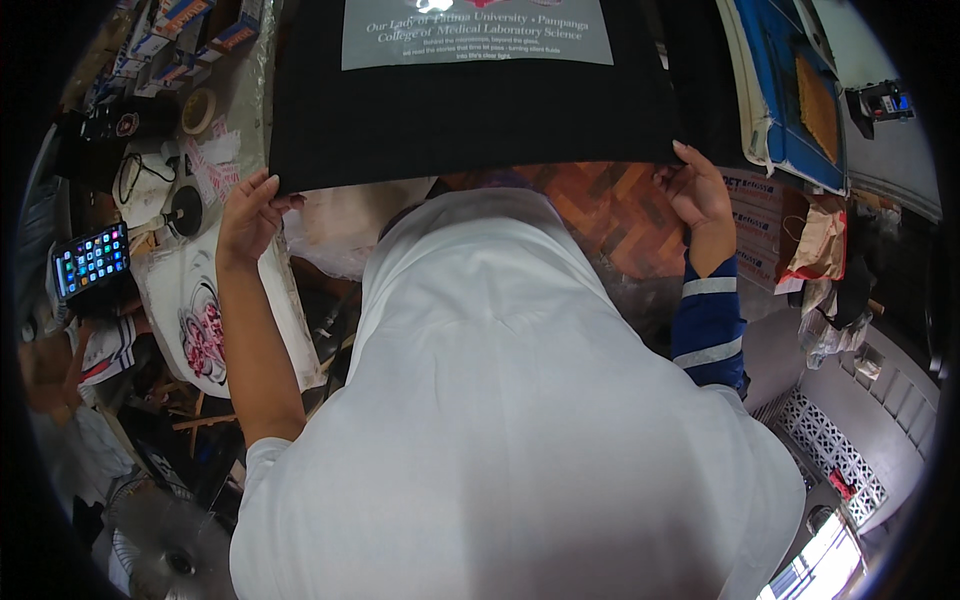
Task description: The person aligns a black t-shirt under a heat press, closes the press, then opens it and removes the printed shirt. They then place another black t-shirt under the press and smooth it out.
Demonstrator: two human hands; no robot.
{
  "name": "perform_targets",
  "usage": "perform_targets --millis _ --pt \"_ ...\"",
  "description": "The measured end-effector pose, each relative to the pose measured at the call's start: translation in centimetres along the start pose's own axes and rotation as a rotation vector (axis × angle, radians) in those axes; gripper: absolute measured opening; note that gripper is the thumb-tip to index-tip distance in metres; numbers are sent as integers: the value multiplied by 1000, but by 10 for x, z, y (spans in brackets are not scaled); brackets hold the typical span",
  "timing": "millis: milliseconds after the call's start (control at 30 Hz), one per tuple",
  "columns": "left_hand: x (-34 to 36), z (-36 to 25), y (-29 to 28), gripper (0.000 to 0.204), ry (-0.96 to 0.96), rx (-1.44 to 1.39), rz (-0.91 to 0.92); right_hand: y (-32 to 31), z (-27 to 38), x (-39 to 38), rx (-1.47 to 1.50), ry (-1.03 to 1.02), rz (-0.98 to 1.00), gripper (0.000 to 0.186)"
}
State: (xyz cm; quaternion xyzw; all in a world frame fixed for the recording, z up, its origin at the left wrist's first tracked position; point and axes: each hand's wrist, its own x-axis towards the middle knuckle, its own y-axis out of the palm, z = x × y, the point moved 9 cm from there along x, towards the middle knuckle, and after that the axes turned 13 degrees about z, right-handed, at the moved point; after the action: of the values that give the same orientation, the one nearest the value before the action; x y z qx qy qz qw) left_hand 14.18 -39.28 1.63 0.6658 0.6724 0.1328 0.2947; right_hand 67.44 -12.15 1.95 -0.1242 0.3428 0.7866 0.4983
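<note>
A black shirt (470,125) is spread flat at the top of the view, its straight hem toward me. On it lies a shiny grey, see-through film sheet (480,45) with white lettering and part of a pink design; its far end is cut off by the frame. My left hand (252,215) pinches the left corner of the hem between thumb and fingers. At the right end of the hem, my right hand (698,190) has its thumb and fingertip at the cloth edge, the other fingers curled beneath. Between both hands the hem looks taut.
Right of the shirt stands a blue machine (790,90) with an orange pad, above stacked cardboard boxes (750,225) and a paper bag (818,240). On the left are a tape roll (198,110), a lit phone (92,262), a pink-printed white sheet (200,335) and a fan (165,540).
</note>
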Motion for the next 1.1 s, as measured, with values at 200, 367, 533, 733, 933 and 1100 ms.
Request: perform_targets --millis 200,367,533,733,933,1100 --pt "0 7 -7 30 -86 83 -16 -9 -6 7 -93 94 -10 16" --pt "19 -33 0 17 -22 1336 -654 27 47 5 -1328 -358 -562 16" --pt "110 -52 151 18 588 1672 -324 181 40 29 -1529 -991 -133 13" --pt "182 -20 205 25 617 1763 -86 235 26 62 -1594 -1046 73 22" --pt "196 -15 200 27 510 1782 -48 234 25 69 -1642 -977 91 20" --pt "197 -13 202 29 509 1806 -81 236 25 75 -1673 -951 63 18"
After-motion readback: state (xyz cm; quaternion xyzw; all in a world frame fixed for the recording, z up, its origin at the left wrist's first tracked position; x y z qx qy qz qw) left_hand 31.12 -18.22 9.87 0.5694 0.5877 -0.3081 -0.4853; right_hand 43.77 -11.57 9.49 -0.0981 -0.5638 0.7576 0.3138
